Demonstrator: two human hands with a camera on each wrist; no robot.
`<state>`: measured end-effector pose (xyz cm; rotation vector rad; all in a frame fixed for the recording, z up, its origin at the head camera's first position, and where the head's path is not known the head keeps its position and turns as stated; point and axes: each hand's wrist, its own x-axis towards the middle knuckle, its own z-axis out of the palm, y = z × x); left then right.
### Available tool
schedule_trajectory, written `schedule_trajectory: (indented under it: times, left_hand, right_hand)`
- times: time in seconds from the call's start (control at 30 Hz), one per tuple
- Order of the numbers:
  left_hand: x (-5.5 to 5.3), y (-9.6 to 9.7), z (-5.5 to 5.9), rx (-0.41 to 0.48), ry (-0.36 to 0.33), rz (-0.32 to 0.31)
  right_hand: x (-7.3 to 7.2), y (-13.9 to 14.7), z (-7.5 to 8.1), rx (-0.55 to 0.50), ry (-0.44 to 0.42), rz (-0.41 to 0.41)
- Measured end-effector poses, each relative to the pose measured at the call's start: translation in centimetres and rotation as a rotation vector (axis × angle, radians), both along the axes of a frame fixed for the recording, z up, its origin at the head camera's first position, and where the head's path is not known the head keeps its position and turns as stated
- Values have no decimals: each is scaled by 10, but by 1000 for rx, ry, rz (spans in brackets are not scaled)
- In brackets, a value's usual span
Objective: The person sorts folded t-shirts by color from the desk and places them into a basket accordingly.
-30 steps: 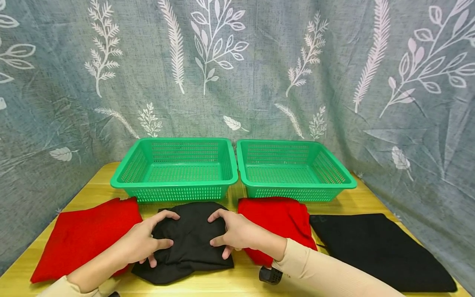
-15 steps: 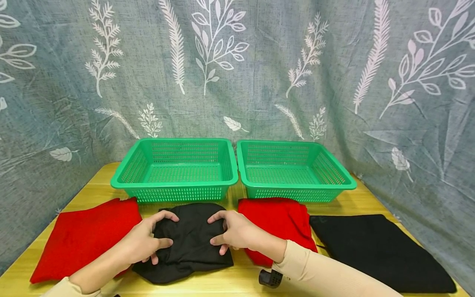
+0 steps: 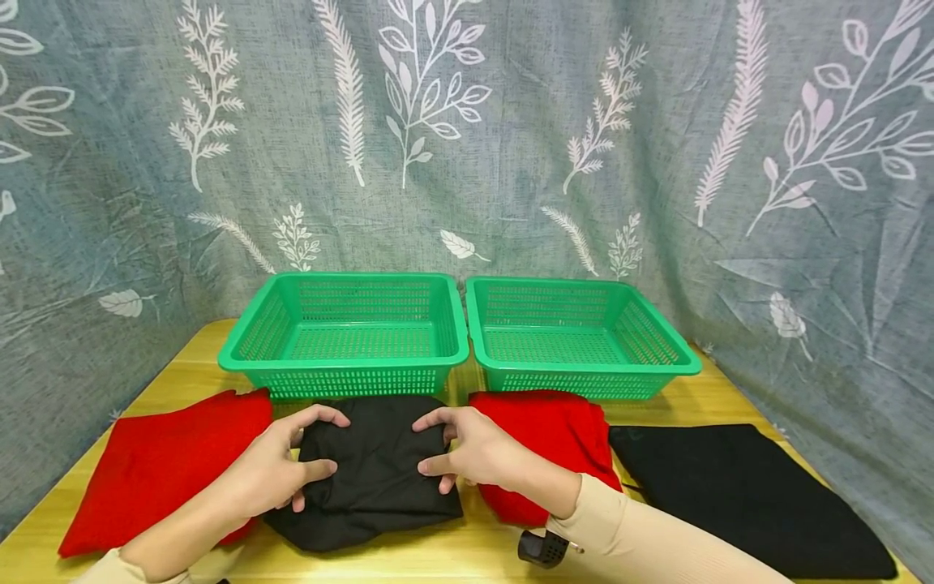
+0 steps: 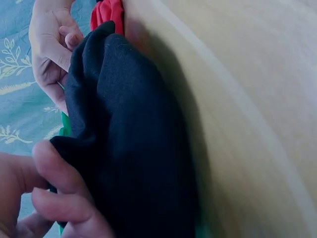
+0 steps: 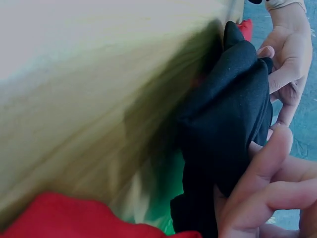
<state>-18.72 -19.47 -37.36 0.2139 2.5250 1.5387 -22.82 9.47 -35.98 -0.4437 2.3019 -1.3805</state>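
Blue-grey curtain (image 3: 511,162) with white leaf and fern prints – fills the upper half of the frame and runs down both sides

Wooden table (image 3: 409,561), yellowish, across the lower half, its far edge under the curtain

Two green baskets side by side at mid-frame, mesh-walled: left basket (image 3: 343,362) left of centre, right basket (image 3: 584,367) right of centre, rims close together

Flat black cloth (image 3: 751,503) at lower right, spread on the table; left red cloth (image 3: 168,454) at lower left; folded black cloth (image 3: 379,487) at lower centre, in front of the left basket, creased and bunched, a shadow on the wood beside it in both wrist views; right red cloth (image 3: 543,438) just right of centre, partly behind the right forearm

Cream sleeves (image 3: 657,527) enter from the bottom edge

Left hand (image 3: 280,458) clamped on the left side of the folded black cloth – thumb and forefinger on top, other fingers curled at its edge

Right hand (image 3: 470,448) clamped on the opposite side, fingers likewise bent into the fabric

Small black device (image 3: 541,549) below the right cuff, bottom of the frame
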Motion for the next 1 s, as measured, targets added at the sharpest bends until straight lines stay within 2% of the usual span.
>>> schedule_trajectory:
  times: [0.33, 0.63, 1.0]
  left_hand:
    - [5, -1, 15, -4, 89, 5]
    - [7, -2, 32, -3, 162, 7]
    - [7, -5, 47, 12, 221, 4]
  right_hand:
    - [3, 9, 13, -67, 74, 48]
    - [4, 16, 26, -63, 183, 64]
    - [3, 19, 44, -105, 215, 71]
